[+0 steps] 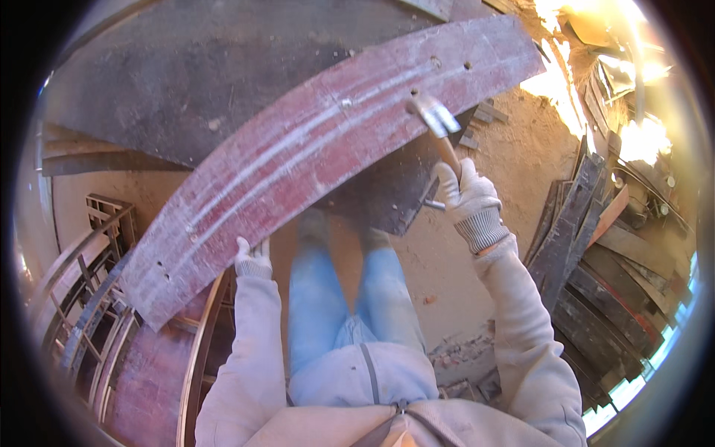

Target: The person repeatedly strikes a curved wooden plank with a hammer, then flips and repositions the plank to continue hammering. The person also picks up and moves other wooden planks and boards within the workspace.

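Red board (pixel 298 156): long, curved and worn, with pale streaks along its length and a few small holes; it slants from low on the left to high on the right, in front of the person's legs (pixel 322 290) and across a dark sheet (pixel 149 97).
Left hand (pixel 253 255): gloved, its grip closed on the near edge of the board, toward the lower-left end; some fingers are hidden there.
Right hand (pixel 471 195): gloved, its grip wrapped round the wooden handle of a claw hammer (pixel 438 123).
Hammer head: over the near edge of the board, right of its middle, beside a hole; whether metal touches wood, I cannot tell.
Slip risk: only one hand steadies the board, well apart from the hammer, so a knock near the far end could twist or slide it, I judge.
Edge risk: a blow landing off line could chip the rim or glance down toward the legs, which stand close below.
Board to grip: it lies directly against the left grip, and beyond the right one, which reaches it only through the tool.
Surroundings: curved slatted frames (pixel 93 298) at the left; a scrap pile (pixel 596 290) at the right, near enough to crowd a wide swing of that elbow.
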A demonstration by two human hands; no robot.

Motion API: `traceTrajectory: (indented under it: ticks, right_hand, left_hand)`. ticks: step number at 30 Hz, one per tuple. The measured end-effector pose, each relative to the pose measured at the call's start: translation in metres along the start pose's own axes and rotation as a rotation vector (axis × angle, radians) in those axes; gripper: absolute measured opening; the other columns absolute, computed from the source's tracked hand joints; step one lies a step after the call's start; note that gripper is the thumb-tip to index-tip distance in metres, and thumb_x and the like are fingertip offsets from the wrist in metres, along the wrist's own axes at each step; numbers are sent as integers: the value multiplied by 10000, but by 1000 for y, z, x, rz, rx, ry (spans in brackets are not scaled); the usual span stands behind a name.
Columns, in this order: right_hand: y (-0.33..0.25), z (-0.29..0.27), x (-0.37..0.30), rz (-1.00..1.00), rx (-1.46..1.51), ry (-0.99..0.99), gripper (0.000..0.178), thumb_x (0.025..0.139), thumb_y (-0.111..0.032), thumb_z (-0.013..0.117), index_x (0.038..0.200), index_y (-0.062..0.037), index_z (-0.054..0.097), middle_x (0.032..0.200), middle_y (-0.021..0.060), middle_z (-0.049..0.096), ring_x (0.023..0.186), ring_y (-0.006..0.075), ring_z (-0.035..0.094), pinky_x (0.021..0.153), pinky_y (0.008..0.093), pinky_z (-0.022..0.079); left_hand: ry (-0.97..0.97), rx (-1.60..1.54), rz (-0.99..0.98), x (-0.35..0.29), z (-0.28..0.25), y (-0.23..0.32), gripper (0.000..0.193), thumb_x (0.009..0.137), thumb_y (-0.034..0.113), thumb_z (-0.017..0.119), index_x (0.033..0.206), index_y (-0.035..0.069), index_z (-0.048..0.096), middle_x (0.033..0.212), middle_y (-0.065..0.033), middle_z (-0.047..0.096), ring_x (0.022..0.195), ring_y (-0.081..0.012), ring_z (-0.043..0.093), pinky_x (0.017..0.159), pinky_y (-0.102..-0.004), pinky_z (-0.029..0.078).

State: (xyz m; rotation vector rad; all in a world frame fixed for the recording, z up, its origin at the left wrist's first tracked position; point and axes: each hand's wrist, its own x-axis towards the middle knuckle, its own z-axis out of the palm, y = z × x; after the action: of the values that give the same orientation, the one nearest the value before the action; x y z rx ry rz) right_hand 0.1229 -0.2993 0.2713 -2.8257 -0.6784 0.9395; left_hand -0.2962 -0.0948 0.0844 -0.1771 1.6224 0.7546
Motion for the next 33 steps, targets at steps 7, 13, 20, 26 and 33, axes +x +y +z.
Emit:
traceTrajectory:
  ticks: [7,13,20,26,33]
  right_hand:
    - [2,33,-5,41,94,-2,446,1059,-497,582,995,-56,595,866,280,699,843,508,686,740,570,535]
    - [-3,55,-12,154,158,129,478,1076,-490,551,1023,-19,606,947,321,690,934,532,673,771,582,524]
    - [26,122,-8,181,392,277,496,1085,-502,519,1078,-19,630,888,329,680,959,543,659,801,583,514]
    - [38,139,-28,15,914,178,373,1107,-410,555,938,-94,659,711,-49,513,656,71,464,559,307,397]
    - [21,136,-99,98,1012,-149,528,1094,-571,480,992,-61,576,552,-41,411,385,70,401,345,255,319]
  left_hand:
    - [-2,-32,-56,-8,1,-4,488,1025,213,683,1438,12,518,1426,-209,592,1356,-405,560,1165,-614,479]
    - [-54,-76,-66,-2,-6,-7,538,977,125,741,1444,17,497,1449,-178,538,1367,-378,529,1183,-600,464]
    - [17,-24,-84,18,-15,-18,432,913,-76,620,1332,17,581,1293,-168,644,1230,-374,608,1143,-560,490]
    - [-219,-151,-150,26,-21,-44,433,799,-103,554,1213,-7,634,1115,-186,700,1124,-384,643,1118,-651,468]
    - [-144,-280,-245,6,-26,-54,316,861,-167,487,1167,-117,544,1295,-272,563,1270,-455,576,1170,-634,462]
